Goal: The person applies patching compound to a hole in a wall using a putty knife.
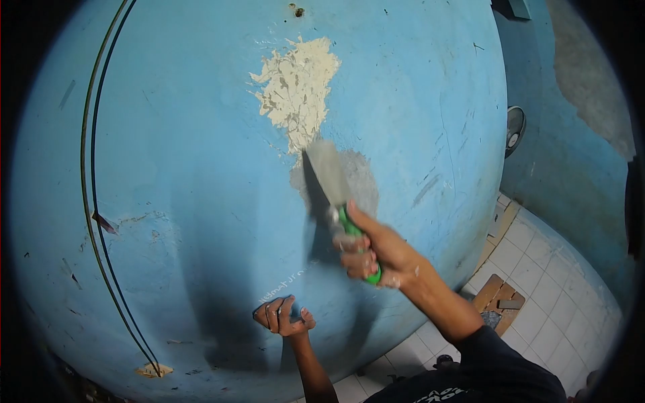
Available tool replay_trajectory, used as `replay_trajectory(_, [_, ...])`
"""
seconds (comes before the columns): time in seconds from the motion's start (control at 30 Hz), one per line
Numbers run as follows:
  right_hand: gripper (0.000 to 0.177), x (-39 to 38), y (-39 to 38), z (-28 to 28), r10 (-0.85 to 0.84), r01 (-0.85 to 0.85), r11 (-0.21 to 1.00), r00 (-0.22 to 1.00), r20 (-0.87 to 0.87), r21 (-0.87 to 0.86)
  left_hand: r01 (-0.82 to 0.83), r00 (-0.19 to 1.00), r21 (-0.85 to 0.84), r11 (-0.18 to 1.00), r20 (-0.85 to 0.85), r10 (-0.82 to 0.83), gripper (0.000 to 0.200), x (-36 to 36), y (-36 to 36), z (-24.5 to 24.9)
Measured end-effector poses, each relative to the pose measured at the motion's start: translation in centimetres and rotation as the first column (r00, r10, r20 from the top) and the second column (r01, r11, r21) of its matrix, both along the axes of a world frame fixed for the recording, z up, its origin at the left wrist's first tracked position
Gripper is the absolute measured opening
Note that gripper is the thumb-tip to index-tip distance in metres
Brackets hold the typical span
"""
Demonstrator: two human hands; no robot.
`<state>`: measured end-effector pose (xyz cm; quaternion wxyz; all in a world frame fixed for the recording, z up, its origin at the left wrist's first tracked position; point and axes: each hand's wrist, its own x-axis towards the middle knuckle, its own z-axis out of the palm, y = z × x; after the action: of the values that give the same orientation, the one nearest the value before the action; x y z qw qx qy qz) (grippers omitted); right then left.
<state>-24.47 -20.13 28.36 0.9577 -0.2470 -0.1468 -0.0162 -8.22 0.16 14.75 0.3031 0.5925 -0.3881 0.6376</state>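
Note:
My right hand (376,252) is wrapped round the green handle of a putty knife (327,171). The wide metal blade points up the blue wall (208,121), its tip at the lower end of a rough cream patch of filler (295,87). Behind the blade shows a bare grey patch (363,181) where the paint is gone. Lower down, my left hand (283,317) is close to the wall with its fingers curled in; I cannot tell what, if anything, it holds. Whitish smears mark the fingers of both hands.
Two dark cables (91,168) run down the wall at the left to a hole (154,370) near the bottom. Chipped paint (104,223) shows beside them. At the lower right, a small wooden stool (497,299) with things on it stands on the white tiled floor (537,322).

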Motion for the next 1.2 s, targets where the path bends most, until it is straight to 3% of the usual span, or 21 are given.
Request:
replay_trajectory(0.1, [0.031, -0.2, -0.7, 1.1, -0.015, 0.016, 0.999, 1.0, -0.019, 0.029, 0.02, 0.999, -0.024, 1.0, 0.029, -0.019, 0.035, 0.1, -0.1, 0.0])
replay_trajectory(0.13, [0.031, -0.6, -0.5, 0.0, 0.049, -0.048, 0.999, 0.999, -0.007, 0.017, 0.018, 1.0, -0.019, 1.0, 0.026, -0.018, 0.034, 0.1, 0.0, -0.1])
replay_trajectory(0.23, [0.032, -1.1, 0.2, -1.0, 0.044, -0.046, 0.999, 0.993, -0.112, -0.017, 0.018, 0.999, -0.011, 1.0, 0.028, -0.017, 0.033, 0.2, -0.2, -0.1])
replay_trajectory(0.37, [0.031, 1.3, -3.1, 3.7, -0.022, 0.025, 0.999, 0.995, 0.093, -0.022, 0.011, 0.999, 0.021, 1.0, 0.045, -0.012, 0.033, 0.2, 0.2, -0.2])
replay_trajectory(0.43, [0.029, 0.6, -3.0, 6.1, -0.056, 0.058, 0.998, 0.994, 0.098, -0.021, -0.004, 0.999, 0.019, 1.0, 0.035, 0.003, 0.033, 0.1, 0.2, -0.2])
replay_trajectory(0.5, [0.028, 0.2, -1.7, 4.2, 0.047, -0.045, 0.998, 0.998, 0.047, -0.045, -0.014, 1.0, 0.025, 1.0, 0.022, 0.013, 0.033, -0.1, 0.2, -0.1])
replay_trajectory(0.53, [0.027, -0.2, -0.9, 3.4, -0.017, 0.013, 0.997, 0.998, -0.058, -0.077, -0.019, 1.0, 0.02, 1.0, 0.023, 0.018, 0.033, 0.0, 0.3, -0.2])
replay_trajectory(0.57, [0.027, 0.1, -1.5, 3.8, -0.016, 0.011, 0.996, 0.998, -0.056, -0.085, -0.019, 1.0, 0.02, 1.0, 0.024, 0.019, 0.033, 0.0, 0.2, -0.1])
replay_trajectory(0.63, [0.029, 0.7, -3.8, 5.6, -0.107, 0.115, 0.983, 0.992, 0.064, -0.145, -0.019, 1.0, 0.033, 0.999, 0.018, 0.018, 0.033, 0.0, 0.2, -0.1])
replay_trajectory(0.67, [0.029, 2.3, -6.3, 6.4, -0.022, 0.039, 0.993, 0.989, 0.149, -0.115, -0.003, 1.0, 0.027, 1.0, 0.021, 0.003, 0.033, 0.2, 0.2, -0.2])
replay_trajectory(0.7, [0.029, 2.0, -6.6, 9.2, -0.193, 0.21, 0.973, 0.968, 0.161, -0.096, 0.012, 1.0, 0.018, 1.0, 0.026, -0.012, 0.033, 0.2, 0.2, -0.3])
replay_trajectory(0.77, [0.026, 0.6, -6.0, 10.8, -0.241, 0.258, 0.962, 0.955, 0.173, -0.088, 0.005, 1.0, 0.012, 1.0, 0.025, -0.006, 0.032, 0.2, 0.2, -0.3])
replay_trajectory(0.83, [0.025, -0.2, -4.7, 8.1, -0.097, 0.108, 0.992, 0.983, 0.153, -0.065, -0.001, 1.0, -0.002, 1.0, 0.026, 0.001, 0.032, 0.1, 0.1, -0.3])
replay_trajectory(0.87, [0.024, -1.0, -3.8, 7.0, -0.153, 0.153, 0.983, 0.988, 0.007, -0.106, -0.002, 1.0, -0.003, 1.0, 0.02, 0.003, 0.032, 0.0, 0.1, -0.3])
replay_trajectory(0.9, [0.024, -0.8, -4.3, 7.1, -0.153, 0.154, 0.982, 0.988, 0.01, -0.11, -0.003, 1.0, -0.001, 1.0, 0.016, 0.003, 0.032, 0.0, 0.0, -0.2])
replay_trajectory(1.0, [0.025, 0.6, -7.7, 10.1, -0.174, 0.202, 0.974, 0.956, 0.235, -0.102, 0.011, 1.0, 0.011, 1.0, 0.029, -0.011, 0.032, 0.0, 0.1, 0.0])
replay_trajectory(1.1, [0.026, 0.4, -8.7, 14.4, -0.159, 0.169, 0.985, 0.963, 0.219, -0.024, 0.004, 1.0, 0.006, 1.0, 0.011, -0.004, 0.031, 0.0, 0.2, -0.2])
replay_trajectory(1.17, [0.032, 0.2, -6.3, 12.0, -0.199, 0.223, 0.961, 0.969, 0.148, -0.165, 0.004, 1.0, -0.002, 1.0, 0.022, -0.004, 0.031, 0.2, 0.2, -0.2])
replay_trajectory(1.2, [0.028, -0.2, -5.0, 10.0, -0.202, 0.204, 0.902, 0.978, 0.045, -0.38, 0.003, 1.0, -0.004, 1.0, 0.029, -0.003, 0.031, 0.3, 0.1, -0.3])
